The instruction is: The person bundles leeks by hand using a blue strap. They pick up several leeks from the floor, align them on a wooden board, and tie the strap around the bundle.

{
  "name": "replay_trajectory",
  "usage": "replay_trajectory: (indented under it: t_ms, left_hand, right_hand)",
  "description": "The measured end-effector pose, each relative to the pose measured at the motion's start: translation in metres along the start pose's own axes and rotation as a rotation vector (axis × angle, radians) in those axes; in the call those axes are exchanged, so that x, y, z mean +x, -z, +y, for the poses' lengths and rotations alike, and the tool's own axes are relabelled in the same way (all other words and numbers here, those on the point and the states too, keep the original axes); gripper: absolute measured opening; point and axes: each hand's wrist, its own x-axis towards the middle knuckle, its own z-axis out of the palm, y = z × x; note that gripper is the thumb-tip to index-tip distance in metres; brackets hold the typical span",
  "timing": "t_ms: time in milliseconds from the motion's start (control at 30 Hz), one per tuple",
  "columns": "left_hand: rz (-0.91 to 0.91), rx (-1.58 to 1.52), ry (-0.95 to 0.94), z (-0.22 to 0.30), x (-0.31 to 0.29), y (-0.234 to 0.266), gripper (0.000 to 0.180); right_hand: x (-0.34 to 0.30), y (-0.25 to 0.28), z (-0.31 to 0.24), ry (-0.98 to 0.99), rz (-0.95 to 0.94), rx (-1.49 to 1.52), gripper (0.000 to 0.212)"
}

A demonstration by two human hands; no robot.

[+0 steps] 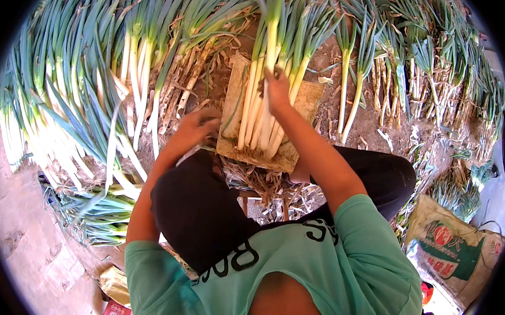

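Observation:
My right hand (278,90) is closed around the pale stalk of a long green onion (272,41). It holds that stalk over a row of trimmed green onions (254,109) with white stems and green tops. The row lies on a worn wooden board (231,102) in front of me, root ends toward me. Beside the board's left edge is my left hand (200,126). Its fingers are smeared by motion and partly in shadow, and whether they hold anything does not show.
Clean green onions (59,109) lie in a thick pile to the left, with another bundle (105,214) nearer me. Untrimmed ones with dry brown husks (452,81) fill the right. Peeled scraps (259,182) litter the ground below the board. A printed sack (448,250) lies at lower right.

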Motion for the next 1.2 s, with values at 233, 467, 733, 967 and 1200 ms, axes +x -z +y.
replay_trajectory:
  t_ms: [233,467,733,967,1200]
  left_hand:
    - [0.176,0.632,-0.119,-0.073,0.082,-0.052,0.056]
    - [-0.034,0.657,-0.02,-0.103,0.099,-0.067,0.041]
    - [0.034,-0.196,0.19,-0.077,0.072,-0.031,0.03]
    - [0.418,-0.694,0.09,-0.103,0.029,-0.011,0.043]
    - [0.498,-0.702,0.141,-0.129,0.013,-0.008,0.042]
  right_hand:
    - [-0.005,-0.011,0.064,-0.312,-0.068,-0.002,0.045]
    - [-0.03,-0.001,0.074,-0.444,-0.133,-0.187,0.041]
    - [-0.049,0.014,0.084,-0.328,0.037,-0.105,0.028]
    - [-0.043,-0.039,0.133,-0.402,0.09,-0.031,0.03]
    - [-0.007,-0.019,0.124,-0.377,-0.315,-0.844,0.044]
